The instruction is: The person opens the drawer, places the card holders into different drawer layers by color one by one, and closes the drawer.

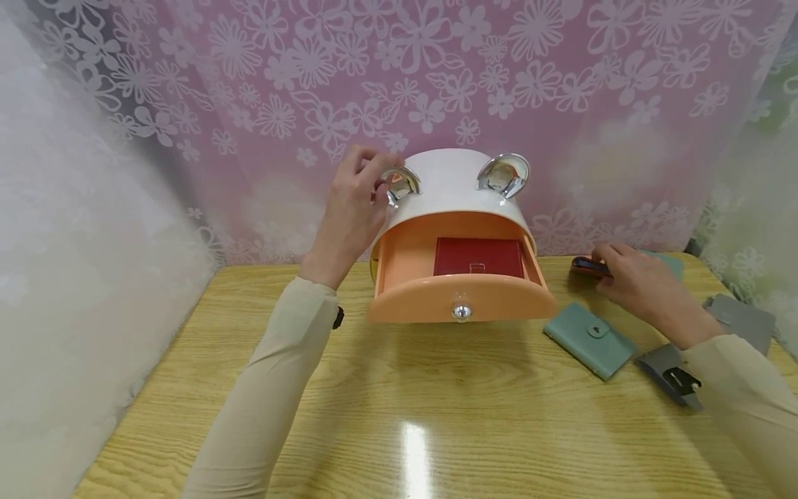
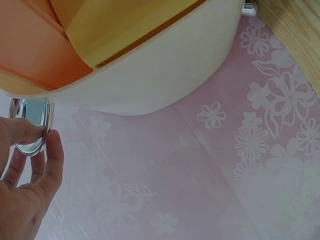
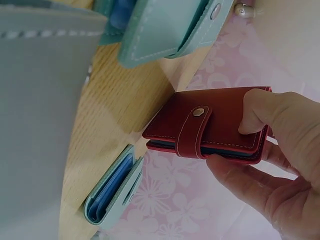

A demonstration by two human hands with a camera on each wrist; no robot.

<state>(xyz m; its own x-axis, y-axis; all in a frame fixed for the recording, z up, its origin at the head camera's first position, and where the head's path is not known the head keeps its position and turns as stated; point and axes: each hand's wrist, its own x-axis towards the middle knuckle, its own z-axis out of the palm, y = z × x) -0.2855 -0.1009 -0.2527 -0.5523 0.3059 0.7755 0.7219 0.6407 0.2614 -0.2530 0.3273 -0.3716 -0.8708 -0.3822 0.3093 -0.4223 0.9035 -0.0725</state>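
My left hand (image 1: pixel 357 201) pinches the shiny ear-shaped handle (image 1: pixel 404 184) on the left of a white drawer box (image 1: pixel 445 177); the left wrist view shows thumb and fingers around its silver ring. The box's orange drawer (image 1: pixel 411 301) stands pulled out, and a dark red wallet (image 1: pixel 480 256) lies inside it. To the right of the box, my right hand (image 1: pixel 645 287) holds a second red wallet (image 3: pixel 210 117) with a snap strap, thumb on its face and fingers beneath. That wallet is mostly hidden by the hand in the head view.
A green snap wallet (image 1: pixel 589 339) lies right of the drawer. Grey wallets (image 1: pixel 745 319) (image 1: pixel 667 374) lie near the right forearm, and another green wallet (image 1: pixel 667 263) is partly behind the right hand. A pink floral curtain (image 1: pixel 374 83) hangs behind the wooden table (image 1: pixel 262 333).
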